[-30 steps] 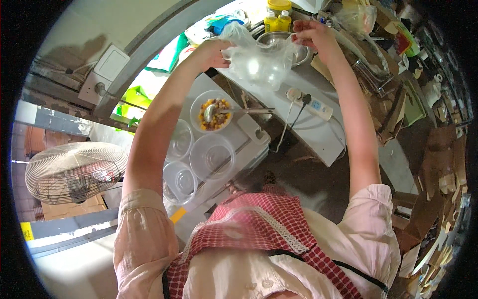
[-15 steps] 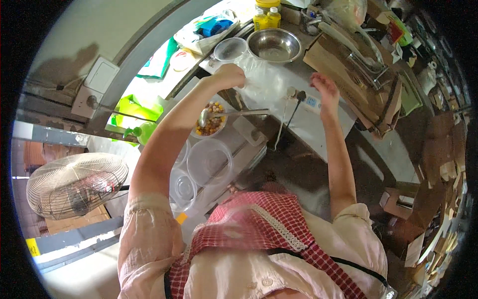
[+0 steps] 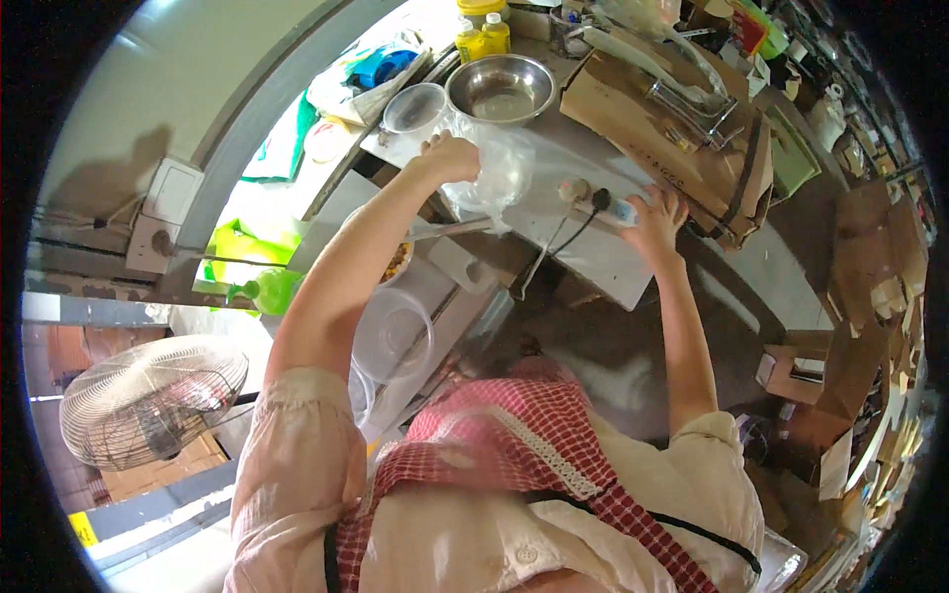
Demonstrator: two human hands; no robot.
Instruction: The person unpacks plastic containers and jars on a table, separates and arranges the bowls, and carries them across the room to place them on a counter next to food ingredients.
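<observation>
My left hand is closed on the near-left edge of a clear plastic bag lying puffed up on the white tabletop. To its right, my right hand has its fingers apart at the right end of a white power strip with plugs in it; whether it touches the strip I cannot tell. Beyond the bag are a shiny steel bowl and a clear plastic bowl. My left forearm mostly hides a bowl of yellow and brown pieces, with a spoon handle sticking out to the right.
Empty clear tubs stand on the ledge beside my left forearm. A green spray bottle and a wire-caged fan are at the left. Yellow bottles stand at the back. A flattened cardboard box occupies the back right.
My right hand has come down towards the power strip and spread its fingers. The left stays closed on the bag, which has puffed out. The view has shifted, and my forearm now covers more of the filled bowl.
</observation>
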